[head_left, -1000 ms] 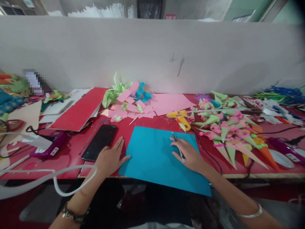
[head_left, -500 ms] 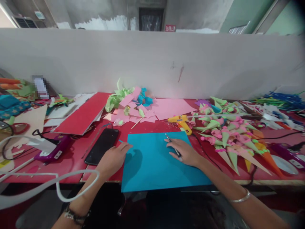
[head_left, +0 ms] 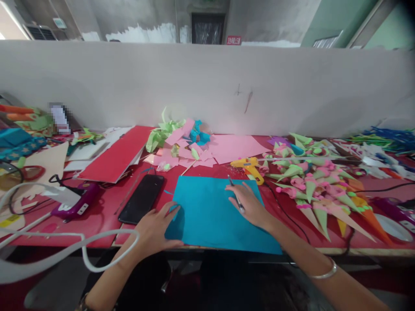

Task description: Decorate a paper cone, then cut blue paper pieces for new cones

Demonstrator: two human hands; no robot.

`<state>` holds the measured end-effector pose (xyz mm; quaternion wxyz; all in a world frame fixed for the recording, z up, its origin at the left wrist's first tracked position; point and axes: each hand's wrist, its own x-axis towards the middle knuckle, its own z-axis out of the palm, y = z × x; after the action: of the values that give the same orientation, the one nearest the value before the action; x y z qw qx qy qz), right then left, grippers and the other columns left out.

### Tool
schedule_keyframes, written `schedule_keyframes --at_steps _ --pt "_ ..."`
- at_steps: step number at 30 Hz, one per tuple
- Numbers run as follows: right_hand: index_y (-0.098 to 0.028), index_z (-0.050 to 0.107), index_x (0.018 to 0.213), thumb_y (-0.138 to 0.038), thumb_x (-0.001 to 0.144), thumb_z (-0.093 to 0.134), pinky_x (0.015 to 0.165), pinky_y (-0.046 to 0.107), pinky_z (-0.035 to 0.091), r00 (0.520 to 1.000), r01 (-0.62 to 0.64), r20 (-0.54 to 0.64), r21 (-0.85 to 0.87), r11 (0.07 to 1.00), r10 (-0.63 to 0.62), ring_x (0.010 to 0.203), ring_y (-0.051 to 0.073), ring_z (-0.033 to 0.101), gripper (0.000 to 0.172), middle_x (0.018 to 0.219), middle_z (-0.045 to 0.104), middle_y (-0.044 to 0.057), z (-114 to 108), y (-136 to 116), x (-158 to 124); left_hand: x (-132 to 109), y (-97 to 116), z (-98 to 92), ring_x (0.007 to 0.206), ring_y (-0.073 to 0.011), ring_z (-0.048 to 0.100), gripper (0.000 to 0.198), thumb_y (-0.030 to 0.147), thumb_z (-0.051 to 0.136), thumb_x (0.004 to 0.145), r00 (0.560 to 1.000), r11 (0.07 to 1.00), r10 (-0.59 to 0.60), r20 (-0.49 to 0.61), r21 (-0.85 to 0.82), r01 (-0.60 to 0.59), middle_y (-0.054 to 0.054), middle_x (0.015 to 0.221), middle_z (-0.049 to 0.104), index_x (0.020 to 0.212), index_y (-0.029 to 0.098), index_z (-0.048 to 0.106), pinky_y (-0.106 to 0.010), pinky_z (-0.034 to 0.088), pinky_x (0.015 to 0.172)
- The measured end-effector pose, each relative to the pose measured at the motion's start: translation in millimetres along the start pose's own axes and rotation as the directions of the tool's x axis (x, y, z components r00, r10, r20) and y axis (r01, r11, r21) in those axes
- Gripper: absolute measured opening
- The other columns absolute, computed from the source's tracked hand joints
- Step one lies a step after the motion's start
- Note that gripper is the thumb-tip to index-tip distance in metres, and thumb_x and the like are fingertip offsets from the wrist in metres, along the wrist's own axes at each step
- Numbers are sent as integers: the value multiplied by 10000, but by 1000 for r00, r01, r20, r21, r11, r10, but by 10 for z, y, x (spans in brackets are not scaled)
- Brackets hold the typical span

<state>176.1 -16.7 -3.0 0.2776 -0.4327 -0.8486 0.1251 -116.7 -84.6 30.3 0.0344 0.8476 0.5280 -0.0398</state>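
Observation:
A sheet of blue paper (head_left: pixel 207 216) lies flat at the front edge of the red table. My left hand (head_left: pixel 158 229) rests at the sheet's left side, thumb and fingers spread, touching its edge. Over the sheet's upper right, my right hand (head_left: pixel 249 203) holds a slim pen (head_left: pixel 239 201) between its fingers and leans on the paper. Left of the sheet lies a black phone (head_left: pixel 142 198). A yellow glue gun (head_left: pixel 249 167) sits just beyond the sheet's upper right corner.
Paper cones and pink flowers (head_left: pixel 311 185) are heaped on the right. Pink paper scraps (head_left: pixel 184 151) lie at the back beside a red board (head_left: pixel 115 155). A purple power strip (head_left: pixel 76 203) stands left. A white cable (head_left: pixel 97 237) loops over my left forearm. A pale partition (head_left: pixel 194 86) rises behind.
My left hand has moved nearer and its thumb has spread out along the sheet's lower left. The blue sheet has shifted slightly away from me. My right hand keeps the pen.

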Motion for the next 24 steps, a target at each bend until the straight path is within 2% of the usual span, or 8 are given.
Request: schedule_keyframes --at_steps 3,5,7,10,13,17,24 --pt "-247 510 1076 -322 872 386 882 379 412 996 -57 -51 341 938 79 973 180 543 250 1053 575 65 -39 -172 100 13 -15 -40 1044 -271 533 796 634 484 665 1000 1000 9 30 7 -9 -140 1359 362 1288 153 367 -390 405 885" --pt "-238 570 988 -341 876 375 782 304 466 997 -69 11 573 817 76 857 144 581 248 997 586 52 -38 -309 177 42 -32 -41 1015 -269 552 795 629 475 675 999 1000 -13 31 18 13 -143 1363 358 1293 143 362 -384 417 863" --pt "-214 617 881 -352 849 429 719 273 477 994 -105 86 693 713 63 787 134 593 236 910 602 44 5 -432 246 73 -52 -27 976 -262 572 775 617 480 682 999 999 -27 17 32 26 -139 1350 381 1287 145 377 -376 427 840" --pt "-178 635 747 -360 812 479 618 250 469 965 -230 258 743 628 48 651 120 589 248 736 620 28 143 -549 325 111 -79 -3 909 -258 598 750 618 496 669 999 998 -31 -9 54 32 -122 1315 436 1262 164 423 -372 441 801" --pt "-170 615 807 -343 787 512 520 220 436 924 -341 380 761 552 46 523 95 558 202 564 577 -21 319 -578 374 147 -97 9 877 -255 609 729 639 496 651 999 998 -19 -30 58 21 -106 1287 473 1225 189 476 -363 448 775" --pt "-158 556 691 -336 742 569 483 198 417 903 -397 428 791 466 41 489 81 548 186 561 584 -25 483 -559 392 185 -106 9 880 -249 610 755 653 488 645 1000 998 -8 -19 66 9 -89 1317 441 1247 199 451 -344 440 779" --pt "-149 561 679 -353 743 567 472 194 410 884 -424 466 768 480 35 469 75 534 214 562 585 -18 475 -569 371 185 -151 44 971 -245 581 768 644 462 672 1000 1000 10 12 21 -10 -79 1356 387 1291 196 381 -342 417 825"
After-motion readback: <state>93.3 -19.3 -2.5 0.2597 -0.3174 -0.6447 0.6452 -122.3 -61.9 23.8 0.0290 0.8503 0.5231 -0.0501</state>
